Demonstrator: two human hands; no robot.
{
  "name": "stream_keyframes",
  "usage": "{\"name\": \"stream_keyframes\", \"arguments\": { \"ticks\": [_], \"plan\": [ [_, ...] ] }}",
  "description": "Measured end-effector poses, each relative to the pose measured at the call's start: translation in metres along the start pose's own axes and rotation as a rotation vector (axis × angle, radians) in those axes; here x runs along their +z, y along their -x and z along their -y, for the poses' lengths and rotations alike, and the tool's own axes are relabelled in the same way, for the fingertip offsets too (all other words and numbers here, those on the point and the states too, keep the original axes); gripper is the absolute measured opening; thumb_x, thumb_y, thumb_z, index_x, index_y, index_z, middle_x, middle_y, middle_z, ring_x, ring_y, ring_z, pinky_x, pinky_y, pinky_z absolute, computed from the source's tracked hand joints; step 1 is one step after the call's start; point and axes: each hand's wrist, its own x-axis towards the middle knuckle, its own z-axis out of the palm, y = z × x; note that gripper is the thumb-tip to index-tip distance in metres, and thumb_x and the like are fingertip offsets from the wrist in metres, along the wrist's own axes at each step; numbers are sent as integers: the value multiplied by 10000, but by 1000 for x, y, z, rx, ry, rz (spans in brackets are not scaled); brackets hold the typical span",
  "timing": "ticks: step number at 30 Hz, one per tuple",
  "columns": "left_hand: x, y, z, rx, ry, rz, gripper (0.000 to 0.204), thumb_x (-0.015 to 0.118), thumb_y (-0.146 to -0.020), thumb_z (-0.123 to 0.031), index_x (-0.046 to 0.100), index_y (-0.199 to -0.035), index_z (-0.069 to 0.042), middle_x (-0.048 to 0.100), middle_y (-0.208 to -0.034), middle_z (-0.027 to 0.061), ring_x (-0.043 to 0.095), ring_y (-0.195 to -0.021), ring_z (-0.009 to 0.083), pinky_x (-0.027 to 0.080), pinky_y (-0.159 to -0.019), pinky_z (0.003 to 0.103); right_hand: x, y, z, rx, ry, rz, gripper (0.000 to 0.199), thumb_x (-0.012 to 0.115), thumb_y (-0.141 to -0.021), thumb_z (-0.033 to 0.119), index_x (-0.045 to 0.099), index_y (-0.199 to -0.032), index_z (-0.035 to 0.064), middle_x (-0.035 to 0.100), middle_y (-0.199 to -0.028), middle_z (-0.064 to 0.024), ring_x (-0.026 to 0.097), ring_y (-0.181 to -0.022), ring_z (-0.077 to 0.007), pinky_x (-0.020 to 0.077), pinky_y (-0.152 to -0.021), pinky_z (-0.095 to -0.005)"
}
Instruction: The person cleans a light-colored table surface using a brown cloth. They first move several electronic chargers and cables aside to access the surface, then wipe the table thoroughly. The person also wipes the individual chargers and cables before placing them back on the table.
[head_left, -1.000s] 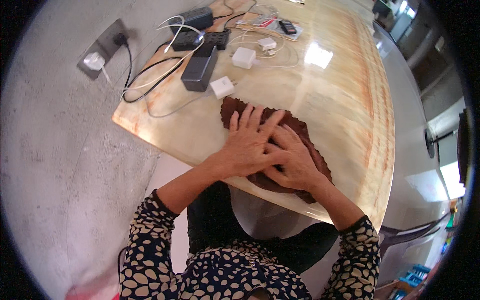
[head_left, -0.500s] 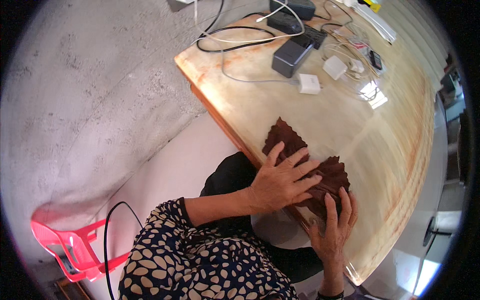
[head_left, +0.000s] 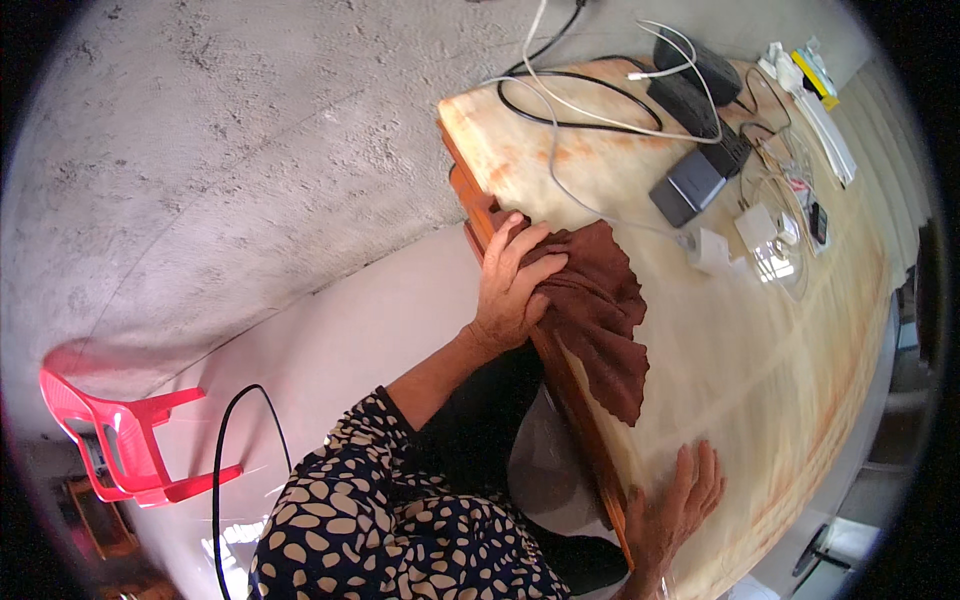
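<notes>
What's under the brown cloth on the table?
The table shows beside the cloth, with the left hand on top. Whatever lies directly beneath the cloth is covered and can't be seen.

**Counting What Lies Before You at One Bench [head_left: 745, 370]**

Two grips are yours, the left grip [head_left: 515, 280] and the right grip [head_left: 680, 513], alongside one brown cloth [head_left: 600, 285]. You have three white chargers [head_left: 711, 250], one slate-grey box [head_left: 688, 187], at least two black boxes [head_left: 703, 72], one small black handheld device [head_left: 819, 222], one long white strip [head_left: 826, 137] and one yellow packet [head_left: 814, 78]. You also have one red plastic chair [head_left: 148, 455] and one black cord [head_left: 217, 490] away from the bench, whose own cables [head_left: 690, 142] overlap too closely to count.
</notes>
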Motion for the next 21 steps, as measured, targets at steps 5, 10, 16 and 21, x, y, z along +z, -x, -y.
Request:
{"name": "stream_keyframes", "arguments": {
  "ticks": [5,10,16,21],
  "plan": [
    [24,11,31,-132,52,-292,320,494,-842,-59,560,-1155,-40,399,-1378,221,313,-1319,429,219,-1103,512,-5,-3,9,-15,0,10,672,600,-677,208,443,-1303,21,379,-1385,-239,336,-1280,-446,217,-1065,-580],
    [42,-6,76,-316,482,-547,423,566,-883,-91,451,-1289,-58,353,-1424,180,295,-1355,337,219,-1127,427,-4,-3,4,-58,9,19,653,582,-689,229,458,-1295,19,387,-1373,-243,348,-1260,-456,235,-1053,-575],
    [2,-67,120,-676,935,-695,494,436,-975,-362,405,-1383,-86,388,-1411,72,349,-1311,201,249,-1116,335,-6,-1,4,-53,-14,-6,634,571,-703,236,470,-1295,34,392,-1381,-240,351,-1276,-442,216,-1061,-581],
    [13,-47,142,-637,688,-639,498,423,-986,-351,384,-1399,-75,352,-1424,93,368,-1285,217,284,-1084,327,-3,1,3,-31,-12,8,620,578,-705,228,486,-1293,52,386,-1409,-215,331,-1311,-425,186,-1077,-584]
  ]
}}
